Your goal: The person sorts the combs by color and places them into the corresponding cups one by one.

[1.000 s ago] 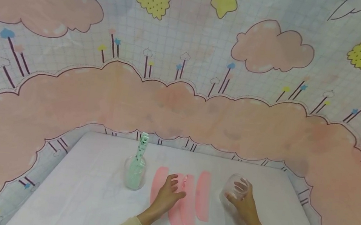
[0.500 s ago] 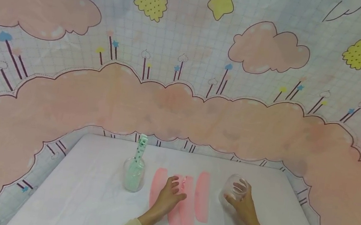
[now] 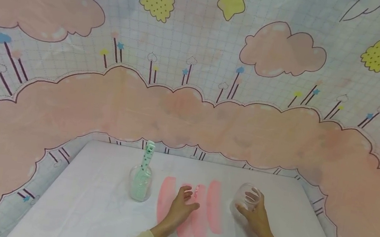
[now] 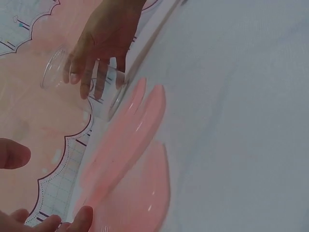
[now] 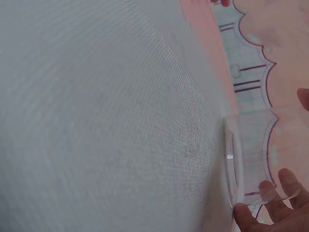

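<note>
Several flat pink comb-like pieces (image 3: 214,210) lie side by side on the white table in the head view. My left hand (image 3: 179,211) hovers over the middle ones, thumb and fingers spread apart with nothing between them. In the left wrist view its fingertips (image 4: 83,220) overlap the nearest pink piece (image 4: 157,188). On the right, my right hand (image 3: 257,215) grips a clear cup (image 3: 241,199) from its right side, fingers curled round it. That cup stands upright, its base (image 5: 231,162) at the tabletop in the right wrist view.
A second clear cup (image 3: 130,188) stands left of the pink pieces, holding a mint-green comb (image 3: 142,182) with a dotted handle (image 3: 148,155). The white table (image 3: 94,186) ends at a cloud-patterned backdrop (image 3: 190,114).
My left hand has shifted slightly right. The two pink pieces on the right have slid and turned a little to the right. My right hand and its cup stay put.
</note>
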A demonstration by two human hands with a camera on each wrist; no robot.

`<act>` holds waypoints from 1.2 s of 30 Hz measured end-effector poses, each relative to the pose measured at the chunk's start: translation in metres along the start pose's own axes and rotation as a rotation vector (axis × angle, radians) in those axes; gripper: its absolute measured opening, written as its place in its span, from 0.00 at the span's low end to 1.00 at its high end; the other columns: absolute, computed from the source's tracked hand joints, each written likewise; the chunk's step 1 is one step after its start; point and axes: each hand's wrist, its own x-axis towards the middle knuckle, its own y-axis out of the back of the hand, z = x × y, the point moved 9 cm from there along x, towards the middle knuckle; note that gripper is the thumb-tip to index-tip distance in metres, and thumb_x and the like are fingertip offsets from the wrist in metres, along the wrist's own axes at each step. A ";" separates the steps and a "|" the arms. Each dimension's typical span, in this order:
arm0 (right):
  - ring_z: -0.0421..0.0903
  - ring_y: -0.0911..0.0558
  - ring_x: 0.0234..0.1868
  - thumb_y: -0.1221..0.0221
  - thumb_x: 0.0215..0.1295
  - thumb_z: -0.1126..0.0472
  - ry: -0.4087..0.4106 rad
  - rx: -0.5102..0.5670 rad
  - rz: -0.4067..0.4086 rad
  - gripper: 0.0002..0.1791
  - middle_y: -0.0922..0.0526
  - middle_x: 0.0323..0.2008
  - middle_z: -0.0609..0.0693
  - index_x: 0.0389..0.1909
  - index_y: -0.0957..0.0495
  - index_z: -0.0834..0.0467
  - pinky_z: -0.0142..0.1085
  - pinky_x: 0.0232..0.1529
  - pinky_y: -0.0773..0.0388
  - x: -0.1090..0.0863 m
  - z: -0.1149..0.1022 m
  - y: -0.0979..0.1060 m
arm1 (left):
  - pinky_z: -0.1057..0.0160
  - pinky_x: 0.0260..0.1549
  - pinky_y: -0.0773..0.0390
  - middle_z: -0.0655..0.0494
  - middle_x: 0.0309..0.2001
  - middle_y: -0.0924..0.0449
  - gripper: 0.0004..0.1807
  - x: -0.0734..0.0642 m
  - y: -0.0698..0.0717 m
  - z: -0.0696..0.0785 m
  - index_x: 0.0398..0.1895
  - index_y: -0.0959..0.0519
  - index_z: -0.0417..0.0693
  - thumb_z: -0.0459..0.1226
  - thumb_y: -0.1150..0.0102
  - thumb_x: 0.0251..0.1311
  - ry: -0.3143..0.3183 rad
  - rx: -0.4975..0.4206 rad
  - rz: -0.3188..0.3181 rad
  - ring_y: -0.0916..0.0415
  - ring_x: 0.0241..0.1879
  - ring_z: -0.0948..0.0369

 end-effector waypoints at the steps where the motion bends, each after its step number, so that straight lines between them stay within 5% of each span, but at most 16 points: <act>1: 0.62 0.32 0.67 0.31 0.58 0.56 -0.001 0.002 0.000 0.51 0.32 0.67 0.64 0.73 0.54 0.57 0.61 0.67 0.35 0.000 0.000 0.000 | 0.39 0.63 0.30 0.35 0.67 0.34 0.37 -0.001 -0.002 0.000 0.68 0.40 0.41 0.35 0.36 0.56 0.008 -0.002 0.001 0.38 0.69 0.38; 9: 0.60 0.31 0.67 0.31 0.59 0.56 -0.007 0.001 0.000 0.50 0.33 0.67 0.62 0.73 0.54 0.54 0.60 0.67 0.34 0.000 -0.002 0.001 | 0.40 0.65 0.33 0.32 0.69 0.38 0.38 -0.002 -0.020 -0.001 0.69 0.42 0.40 0.34 0.36 0.56 0.005 -0.069 0.002 0.42 0.71 0.36; 19: 0.59 0.30 0.66 0.31 0.59 0.57 0.006 -0.017 0.010 0.49 0.31 0.66 0.61 0.73 0.53 0.55 0.57 0.67 0.33 -0.001 -0.001 0.001 | 0.39 0.67 0.36 0.29 0.73 0.48 0.45 -0.001 -0.030 -0.008 0.74 0.49 0.43 0.36 0.37 0.54 0.100 -0.153 0.016 0.48 0.73 0.36; 26: 0.61 0.31 0.67 0.31 0.58 0.57 -0.002 0.007 0.014 0.49 0.32 0.66 0.64 0.73 0.53 0.56 0.61 0.67 0.35 0.000 0.000 0.001 | 0.43 0.65 0.30 0.25 0.68 0.41 0.47 0.002 -0.038 -0.010 0.73 0.52 0.37 0.34 0.39 0.51 0.122 -0.262 0.028 0.41 0.69 0.35; 33: 0.61 0.30 0.66 0.31 0.58 0.58 -0.006 0.004 0.021 0.48 0.30 0.66 0.63 0.72 0.52 0.56 0.59 0.67 0.34 -0.002 -0.002 0.000 | 0.43 0.61 0.27 0.29 0.59 0.27 0.43 0.004 -0.047 -0.011 0.70 0.46 0.28 0.34 0.41 0.52 0.118 -0.181 0.015 0.27 0.60 0.39; 36: 0.61 0.29 0.65 0.31 0.58 0.57 0.017 -0.019 0.026 0.48 0.29 0.65 0.63 0.73 0.52 0.57 0.58 0.65 0.32 -0.002 -0.003 0.001 | 0.45 0.59 0.25 0.31 0.57 0.25 0.40 0.006 -0.052 -0.010 0.68 0.43 0.25 0.32 0.41 0.52 0.111 -0.216 -0.006 0.24 0.56 0.43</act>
